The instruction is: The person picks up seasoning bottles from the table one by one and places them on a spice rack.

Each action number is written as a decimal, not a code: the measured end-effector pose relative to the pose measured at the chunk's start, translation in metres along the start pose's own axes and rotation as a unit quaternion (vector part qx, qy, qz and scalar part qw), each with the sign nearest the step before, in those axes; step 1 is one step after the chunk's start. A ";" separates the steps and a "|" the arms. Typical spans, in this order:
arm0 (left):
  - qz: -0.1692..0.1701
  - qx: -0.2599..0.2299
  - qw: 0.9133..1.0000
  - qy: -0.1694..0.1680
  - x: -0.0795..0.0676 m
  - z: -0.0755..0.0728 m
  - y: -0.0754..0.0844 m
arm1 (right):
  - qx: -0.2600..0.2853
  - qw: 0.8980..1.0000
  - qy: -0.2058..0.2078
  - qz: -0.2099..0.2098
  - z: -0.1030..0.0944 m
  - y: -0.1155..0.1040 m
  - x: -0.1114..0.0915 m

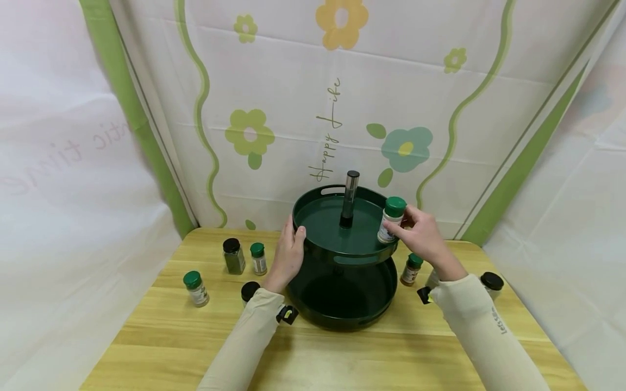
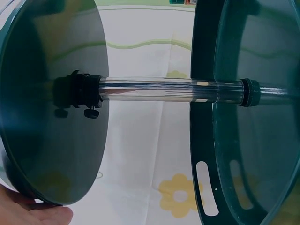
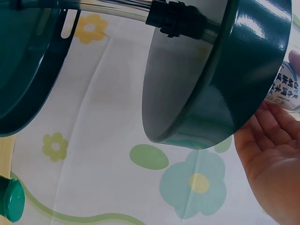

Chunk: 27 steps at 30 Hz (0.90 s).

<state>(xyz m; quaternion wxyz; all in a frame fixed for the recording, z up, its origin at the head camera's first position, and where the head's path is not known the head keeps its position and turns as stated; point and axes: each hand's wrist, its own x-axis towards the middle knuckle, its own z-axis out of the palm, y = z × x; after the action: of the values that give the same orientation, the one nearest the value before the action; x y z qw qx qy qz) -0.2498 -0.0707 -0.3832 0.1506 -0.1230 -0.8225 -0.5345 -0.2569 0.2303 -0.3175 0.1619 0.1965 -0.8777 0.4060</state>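
A dark green two-tier round tray stand (image 1: 342, 322) with a clear central post (image 1: 350, 195) stands on the table. My left hand (image 1: 287, 255) rests against the left outer side of its upper tray (image 1: 318, 217), fingers fairly straight; part of that hand (image 2: 35, 208) shows at the tray's edge in the left wrist view. My right hand (image 1: 426, 236) pinches a green-capped spice jar (image 1: 391, 220), slightly tilted, at the upper tray's right rim. Whether the jar's base touches the tray, I cannot tell. The right wrist view shows its printed label (image 3: 286, 86), with the tray hiding much of it.
Left of the stand are a green-capped jar (image 1: 196, 289), a black-capped jar of green contents (image 1: 234, 256), another green-capped jar (image 1: 258, 258) and a black-capped one (image 1: 250, 290). At right stand a green-capped jar (image 1: 411, 269) and a partly hidden black-capped jar (image 1: 491, 283). A patterned curtain (image 1: 293, 81) hangs behind.
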 end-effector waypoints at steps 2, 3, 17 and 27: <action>0.004 -0.002 1.000 0.000 0.000 0.000 0.000 | -0.002 1.000 -0.003 -0.005 0.001 0.002 0.000; 0.006 -0.003 1.000 -0.001 0.000 0.000 -0.001 | -0.004 1.000 -0.005 -0.008 0.001 0.001 -0.001; 0.001 0.004 1.000 0.003 0.001 0.000 0.000 | -0.063 0.997 -0.014 -0.036 0.003 0.000 -0.003; 0.003 0.004 1.000 -0.002 0.000 -0.001 0.002 | -0.092 0.995 -0.026 -0.043 0.002 -0.004 -0.003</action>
<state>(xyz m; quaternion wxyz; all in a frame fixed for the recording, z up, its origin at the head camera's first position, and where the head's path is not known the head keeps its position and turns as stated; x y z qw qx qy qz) -0.2490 -0.0708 -0.3813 0.1514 -0.1257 -0.8245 -0.5306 -0.2525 0.2265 -0.3175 0.1742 0.2289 -0.9057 0.3113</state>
